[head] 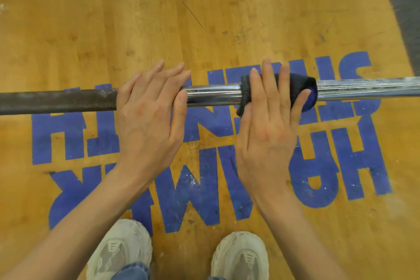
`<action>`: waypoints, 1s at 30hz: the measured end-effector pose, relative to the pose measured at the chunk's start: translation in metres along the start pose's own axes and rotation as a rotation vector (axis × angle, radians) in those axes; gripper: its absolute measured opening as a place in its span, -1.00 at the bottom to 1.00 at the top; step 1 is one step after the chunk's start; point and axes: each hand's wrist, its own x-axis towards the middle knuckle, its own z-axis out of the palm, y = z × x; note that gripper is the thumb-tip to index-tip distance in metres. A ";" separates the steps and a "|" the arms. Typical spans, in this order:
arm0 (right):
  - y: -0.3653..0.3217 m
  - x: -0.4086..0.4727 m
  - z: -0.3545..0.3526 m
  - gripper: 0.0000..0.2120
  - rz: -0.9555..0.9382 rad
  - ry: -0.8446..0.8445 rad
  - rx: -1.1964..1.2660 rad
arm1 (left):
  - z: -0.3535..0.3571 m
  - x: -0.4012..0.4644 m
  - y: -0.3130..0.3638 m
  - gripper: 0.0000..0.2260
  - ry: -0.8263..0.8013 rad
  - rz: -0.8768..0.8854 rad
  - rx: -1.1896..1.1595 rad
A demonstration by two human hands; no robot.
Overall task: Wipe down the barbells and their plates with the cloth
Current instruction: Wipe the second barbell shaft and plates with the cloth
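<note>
Barbell (211, 94) spanning the view horizontally above a wooden floor (113, 18) with blue lettering. Left hand (150, 107) rests on the bar, fingers straight. Right hand (270, 120), fingers extended, presses a dark cloth (295, 88) wrapped over the bar's chrome section.

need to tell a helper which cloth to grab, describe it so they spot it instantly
Find the long barbell crossing the wooden floor. The cloth is wrapped around its shiny section, under the right hand. It is the only dark, soft thing on the metal.
</note>
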 end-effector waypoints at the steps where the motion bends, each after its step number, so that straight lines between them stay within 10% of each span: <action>1: -0.013 -0.004 0.003 -0.56 -0.018 -0.021 -0.002 | -0.001 -0.004 0.001 -0.63 -0.004 0.005 0.003; 5: -0.018 -0.016 0.000 -0.56 -0.212 -0.114 -0.098 | -0.006 -0.018 0.004 -0.63 -0.026 0.028 0.027; 11: -0.018 -0.020 -0.016 -0.59 0.071 -0.072 -0.059 | -0.011 -0.037 0.010 -0.60 -0.055 0.022 0.055; 26: -0.004 -0.032 -0.033 -0.63 -0.138 -0.162 -0.114 | -0.032 -0.071 0.019 -0.50 -0.198 0.095 0.081; 30: 0.003 -0.040 -0.044 -0.61 0.058 -0.114 -0.154 | -0.031 -0.073 0.021 -0.50 -0.185 0.138 0.178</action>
